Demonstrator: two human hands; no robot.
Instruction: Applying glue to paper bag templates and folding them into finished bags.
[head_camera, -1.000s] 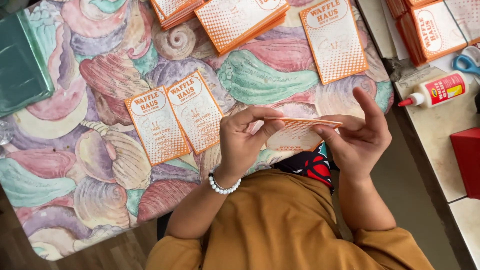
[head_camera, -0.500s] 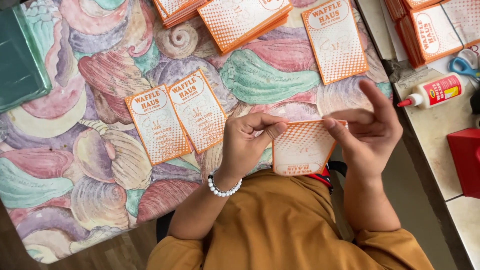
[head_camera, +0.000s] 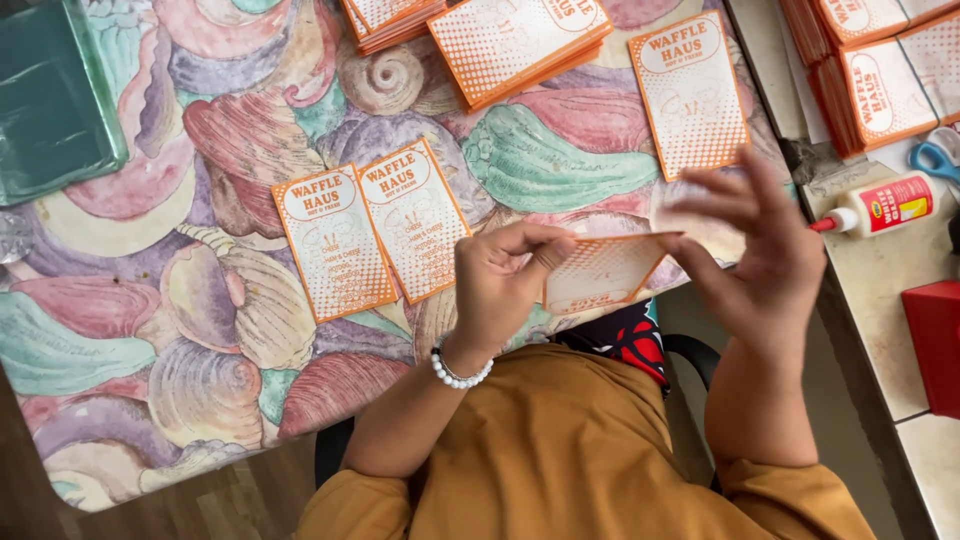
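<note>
Fingertips (head_camera: 548, 250) of the left hand (head_camera: 500, 285) pinch the near left edge of an orange-and-white card (head_camera: 600, 272), thumb and forefinger pressed together on it. Across from them the right hand (head_camera: 770, 255) holds the card's other end, its thumb at the card's right corner while the remaining fingers fan out, spread and raised above it. Held between the two hands, the card hangs tilted just over the near edge of the table (head_camera: 120, 330), whose cloth shows large painted shells, and above the person's mustard-coloured lap.

Left of the hands, two matching cards (head_camera: 372, 238) lie side by side, touching, flat on the cloth. Another single card (head_camera: 690, 95) lies towards the far right edge, and a stack of cards (head_camera: 515, 40) sits at the far edge. By the far left corner lies a green tray (head_camera: 50, 100).

Beyond the right edge, on a pale counter (head_camera: 870, 290), a white glue bottle (head_camera: 875, 207) lies on its side, near more card stacks (head_camera: 865, 85) and a red box (head_camera: 935, 345). A white bead bracelet (head_camera: 458, 373) circles the left wrist.
</note>
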